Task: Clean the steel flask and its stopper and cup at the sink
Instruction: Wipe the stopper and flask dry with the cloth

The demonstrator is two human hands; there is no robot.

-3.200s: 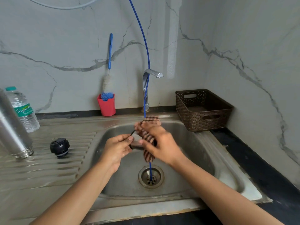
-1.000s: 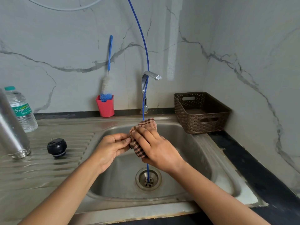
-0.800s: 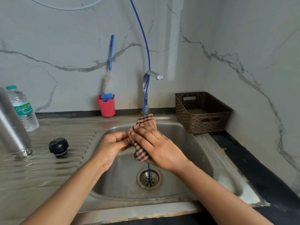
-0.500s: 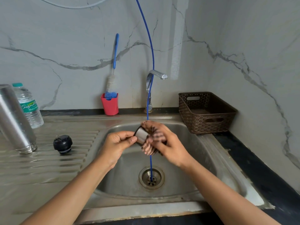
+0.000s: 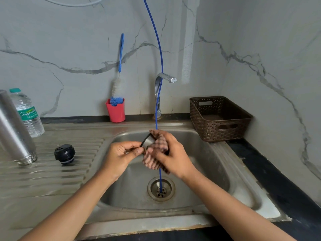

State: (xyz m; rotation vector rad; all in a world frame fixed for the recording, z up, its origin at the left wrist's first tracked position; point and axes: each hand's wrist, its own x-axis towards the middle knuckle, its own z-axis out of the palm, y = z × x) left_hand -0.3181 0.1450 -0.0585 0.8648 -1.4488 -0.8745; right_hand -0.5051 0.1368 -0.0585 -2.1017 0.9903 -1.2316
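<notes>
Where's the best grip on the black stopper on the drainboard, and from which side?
Take the stopper by its wide round upper part, coming straight down from above. It stands upright on the ribbed drainboard, apart from the flask on its left, so there is room for fingers all round. Its lower part looks narrower and sits against the ribs, likely a poorer hold.

Looks like a home kitchen, seen at its wash-up corner: stainless steel sink (image 5: 217, 162) with 1 ribbed drainboard (image 5: 52, 171) set in a dark counter (image 5: 278, 180), curved tap (image 5: 165, 78) at the back, marble-veined wall panels (image 5: 69, 40) on 2 sides. Keeps everyday washing gear along the wall: red holder (image 5: 116, 113) with a bottle brush (image 5: 117, 86), brown woven-look plastic basket (image 5: 220, 134), labelled water bottle (image 5: 28, 117). Has a steel flask (image 5: 13, 133) standing mouth down on the drainboard with its black stopper (image 5: 64, 153) beside it.
</notes>
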